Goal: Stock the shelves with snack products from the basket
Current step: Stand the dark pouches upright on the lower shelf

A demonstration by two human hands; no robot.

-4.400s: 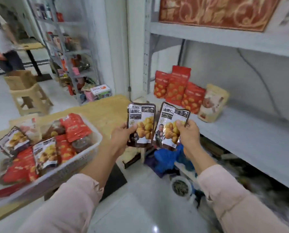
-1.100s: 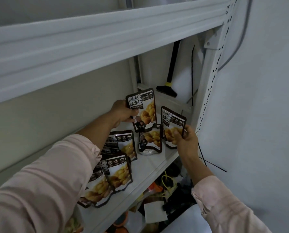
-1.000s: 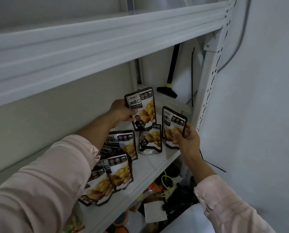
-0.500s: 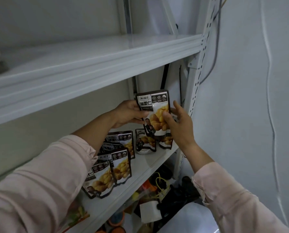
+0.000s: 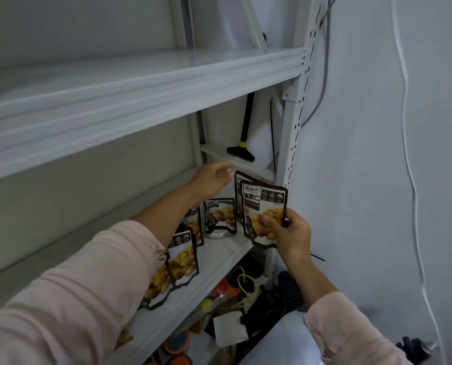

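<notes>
right hand (image 5: 289, 234) pinching a chestnut pouch (image 5: 264, 206) at the shelf (image 5: 219, 248) end, left hand (image 5: 214, 177) empty, fingers relaxed

Left grip (image 5: 214, 178) loose, right grip (image 5: 290, 234) tight

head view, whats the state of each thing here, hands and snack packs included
left hand, open, holding nothing, stretched over the shelf
right hand, pinching the front pack
front pack, upright, held at the shelf's right end
pack behind it, upright, mostly hidden, support unclear
middle pack, standing on the shelf
near packs, standing in an overlapping row
brush, upright, head down, behind the shelf
</notes>
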